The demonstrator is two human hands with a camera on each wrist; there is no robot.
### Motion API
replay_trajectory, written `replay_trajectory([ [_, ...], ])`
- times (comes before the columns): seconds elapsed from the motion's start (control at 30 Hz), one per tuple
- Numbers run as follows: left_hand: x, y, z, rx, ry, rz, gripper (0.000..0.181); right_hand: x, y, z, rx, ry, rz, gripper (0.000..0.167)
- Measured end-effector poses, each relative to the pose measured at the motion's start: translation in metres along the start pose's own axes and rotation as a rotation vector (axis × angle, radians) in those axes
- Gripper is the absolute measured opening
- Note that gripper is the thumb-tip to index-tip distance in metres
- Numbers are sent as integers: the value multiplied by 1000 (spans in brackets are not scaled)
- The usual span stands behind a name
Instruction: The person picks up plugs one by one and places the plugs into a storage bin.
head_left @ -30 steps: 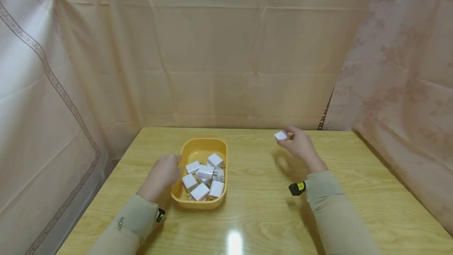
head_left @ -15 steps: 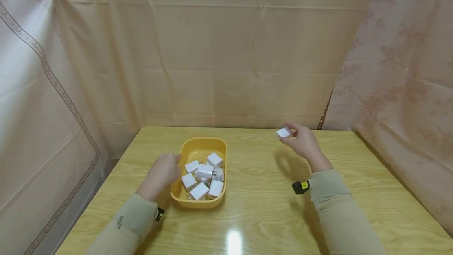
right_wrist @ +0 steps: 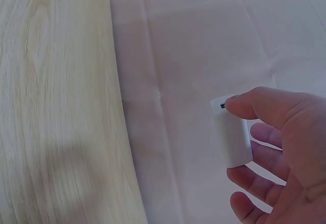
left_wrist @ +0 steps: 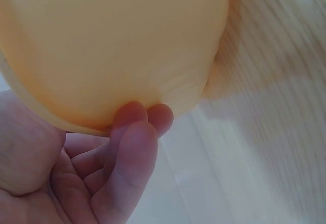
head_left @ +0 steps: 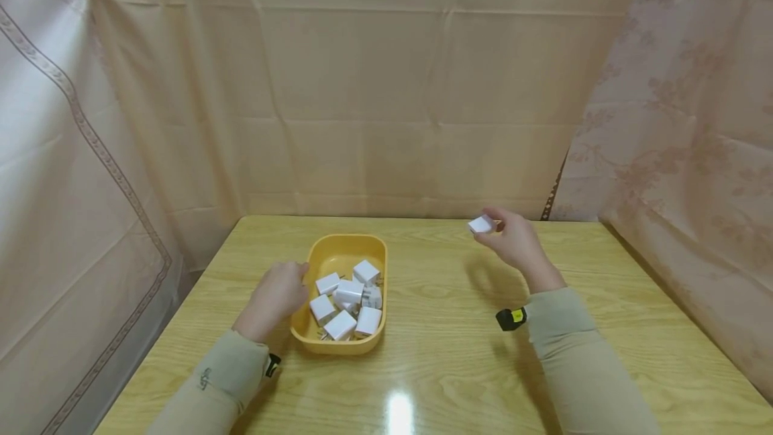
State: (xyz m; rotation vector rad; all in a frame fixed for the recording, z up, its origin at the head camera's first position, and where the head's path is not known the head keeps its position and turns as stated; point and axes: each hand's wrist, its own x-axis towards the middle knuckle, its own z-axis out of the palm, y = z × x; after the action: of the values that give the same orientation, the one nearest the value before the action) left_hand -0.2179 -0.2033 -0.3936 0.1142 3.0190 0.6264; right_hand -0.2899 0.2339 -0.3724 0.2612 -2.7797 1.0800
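Note:
My right hand (head_left: 515, 245) holds a white USB charger (head_left: 481, 224) above the table's far right part. In the right wrist view the thumb lies on the end of the charger (right_wrist: 233, 135) beside a dark port slot, with fingers at its other end and side. At the left, my left hand (head_left: 274, 296) grips the left rim of a yellow plastic basket (head_left: 338, 348). The left wrist view has its fingers bent against the outer wall of the basket (left_wrist: 127, 46). Several white chargers (head_left: 340, 325) lie jumbled inside, some with metal prongs showing.
Both hands work over a light wood-grain table (head_left: 447, 354). A beige cloth curtain (head_left: 398, 99) hangs behind the far edge, with patterned cloth (head_left: 694, 153) at the right and pale cloth (head_left: 60, 220) at the left.
My right hand, with the charger, has risen slightly and shifted a little to the right over the second. The left hand and the basket have stayed in place.

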Motion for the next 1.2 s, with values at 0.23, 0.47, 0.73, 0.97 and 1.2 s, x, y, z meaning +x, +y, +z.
replay_trajectory([
  [0.23,0,1,0,31,24,33,47,2,-10,13,13,-15,-17,59],
  [0.47,0,1,1,30,31,36,46,6,-29,32,48,-32,-69,55],
  [0.73,0,2,0,5,7,4,47,10,-58,47,62,-48,-129,56],
  [0.97,0,2,1,6,2,3,48,13,-79,64,79,-63,-177,55],
  [1.2,1,1,0,34,16,21,47,12,-95,83,108,-108,-183,56],
])
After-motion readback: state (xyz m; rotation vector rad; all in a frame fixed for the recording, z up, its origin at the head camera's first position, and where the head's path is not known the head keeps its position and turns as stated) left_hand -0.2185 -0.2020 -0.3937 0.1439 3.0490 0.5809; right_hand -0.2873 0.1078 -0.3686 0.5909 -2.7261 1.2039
